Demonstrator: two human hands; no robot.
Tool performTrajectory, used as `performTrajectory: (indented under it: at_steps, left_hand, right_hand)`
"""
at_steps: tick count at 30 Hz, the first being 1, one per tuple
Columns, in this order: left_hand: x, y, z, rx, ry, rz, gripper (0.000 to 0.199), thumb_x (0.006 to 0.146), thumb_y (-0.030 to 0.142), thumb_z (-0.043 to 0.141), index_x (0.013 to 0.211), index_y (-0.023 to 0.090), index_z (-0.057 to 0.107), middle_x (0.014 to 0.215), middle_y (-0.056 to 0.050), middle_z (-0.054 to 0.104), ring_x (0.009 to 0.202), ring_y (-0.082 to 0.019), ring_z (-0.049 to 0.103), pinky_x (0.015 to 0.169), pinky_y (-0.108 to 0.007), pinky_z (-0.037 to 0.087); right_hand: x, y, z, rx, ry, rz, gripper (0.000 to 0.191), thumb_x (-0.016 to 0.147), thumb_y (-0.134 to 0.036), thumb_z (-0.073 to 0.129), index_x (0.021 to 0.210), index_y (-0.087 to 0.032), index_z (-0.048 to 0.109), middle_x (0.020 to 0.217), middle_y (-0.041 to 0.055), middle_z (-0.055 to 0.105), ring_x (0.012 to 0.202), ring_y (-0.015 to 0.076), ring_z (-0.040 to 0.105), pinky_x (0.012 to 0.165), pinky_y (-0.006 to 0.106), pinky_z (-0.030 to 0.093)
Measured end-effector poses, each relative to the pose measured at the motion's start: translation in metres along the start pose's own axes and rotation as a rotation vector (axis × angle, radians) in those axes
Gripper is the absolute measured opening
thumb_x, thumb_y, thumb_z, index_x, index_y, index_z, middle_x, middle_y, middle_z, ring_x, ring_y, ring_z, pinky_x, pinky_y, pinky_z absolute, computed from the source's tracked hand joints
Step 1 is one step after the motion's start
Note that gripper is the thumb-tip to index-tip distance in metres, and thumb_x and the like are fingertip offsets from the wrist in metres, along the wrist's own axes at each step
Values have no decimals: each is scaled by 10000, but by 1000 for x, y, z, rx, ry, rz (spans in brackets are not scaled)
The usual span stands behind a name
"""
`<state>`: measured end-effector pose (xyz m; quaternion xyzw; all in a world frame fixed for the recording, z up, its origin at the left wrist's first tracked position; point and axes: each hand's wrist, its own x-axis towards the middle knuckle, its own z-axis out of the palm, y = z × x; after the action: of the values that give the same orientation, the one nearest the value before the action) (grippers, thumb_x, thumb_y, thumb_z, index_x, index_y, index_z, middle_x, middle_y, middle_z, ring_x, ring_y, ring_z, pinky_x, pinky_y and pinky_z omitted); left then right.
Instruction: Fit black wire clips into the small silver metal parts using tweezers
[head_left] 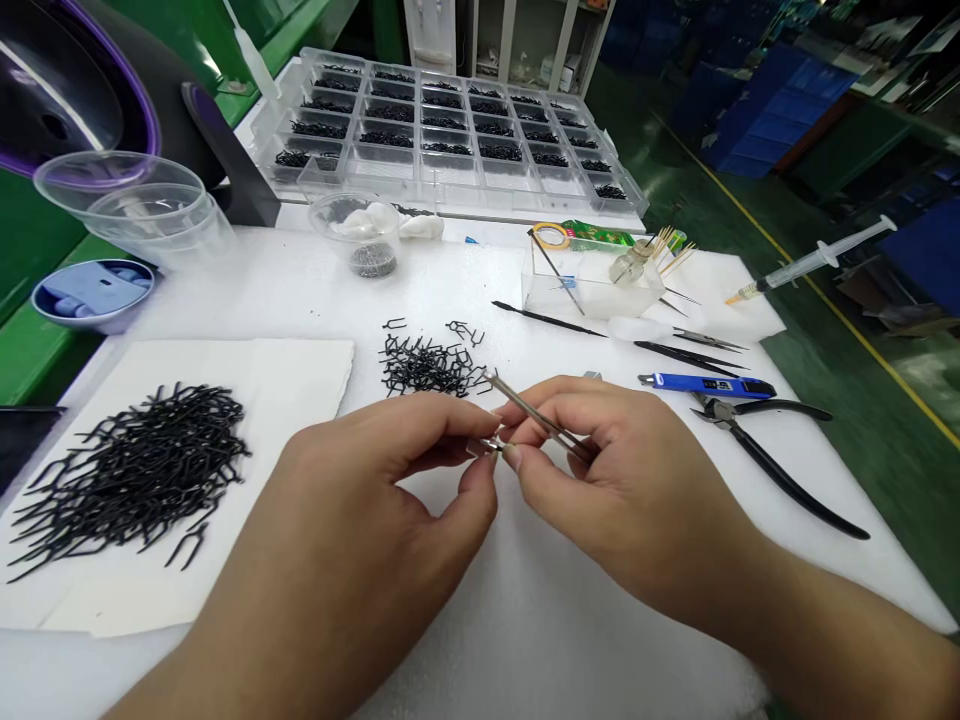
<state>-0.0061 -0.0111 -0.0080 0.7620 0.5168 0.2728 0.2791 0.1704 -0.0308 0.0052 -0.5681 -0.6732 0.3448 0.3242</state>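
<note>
My left hand (390, 490) pinches a small metal block (477, 447) between thumb and fingers, above the white foam mat. My right hand (600, 460) meets it at the fingertips, its thumb and forefinger pressed at the block's end. A pair of metal tweezers (536, 412) lies gripped in my right hand, tips pointing up and left. Whatever sits between the two sets of fingertips is mostly hidden. Just beyond the hands is a small heap of black forked wire pieces (427, 366). A larger pile of similar pieces (150, 470) rests on white paper (300, 365) at left.
Behind stands a clear compartment tray (465, 180) with black pieces. Cutting pliers (780, 450), a blue pen-like tool (709, 385) and dark tweezers (686, 355) lie at right. A syringe (810, 262) is at the far right edge; plastic cups (135, 210) stand left.
</note>
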Motion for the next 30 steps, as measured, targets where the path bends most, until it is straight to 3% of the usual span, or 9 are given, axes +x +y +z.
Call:
performTrajectory:
  at_steps: [6,14,19,22,26,30]
  left_hand:
    - [0,-3,0,5,5,-30,114,780,266,687,848,342,736,845,103,789,769,-129,752,715,-166,582]
    - [9,1,-5,-105,-66,-167,134,772,312,697,871,310,787,837,55,802,727,-173,749,651,-207,604]
    - [12,0,-9,-221,-158,-243,114,796,298,705,884,283,777,801,42,788,679,-156,717,579,-202,563]
    - [15,-1,-12,-292,-203,-325,105,806,300,708,888,264,762,747,29,759,647,-154,684,546,-223,526]
    - [17,-1,-16,-484,-270,-418,129,828,303,705,913,214,743,837,-13,759,774,-177,696,689,-288,550]
    - [15,-4,-18,-710,-312,-456,118,814,213,694,920,166,715,853,-46,740,829,-171,692,834,-331,564]
  right_hand:
    - [0,1,-1,0,-21,-4,172,878,-112,603,752,-203,678,868,-54,711,848,83,660,755,199,481]
    - [1,0,-5,-33,-61,67,175,858,-129,594,709,-210,635,819,-70,713,718,87,600,661,232,443]
    - [2,1,-7,-71,-37,93,125,847,-164,615,754,-224,674,723,-90,677,518,65,453,540,238,390]
    - [6,4,-12,-165,-1,68,113,854,-186,623,796,-227,712,746,-66,690,542,87,488,546,257,390]
    - [9,12,-26,-402,46,-16,145,859,-190,613,757,-226,711,808,-16,683,677,142,594,644,299,433]
    - [7,32,-43,-628,47,11,163,880,-289,620,811,-264,766,928,19,705,751,206,649,726,384,470]
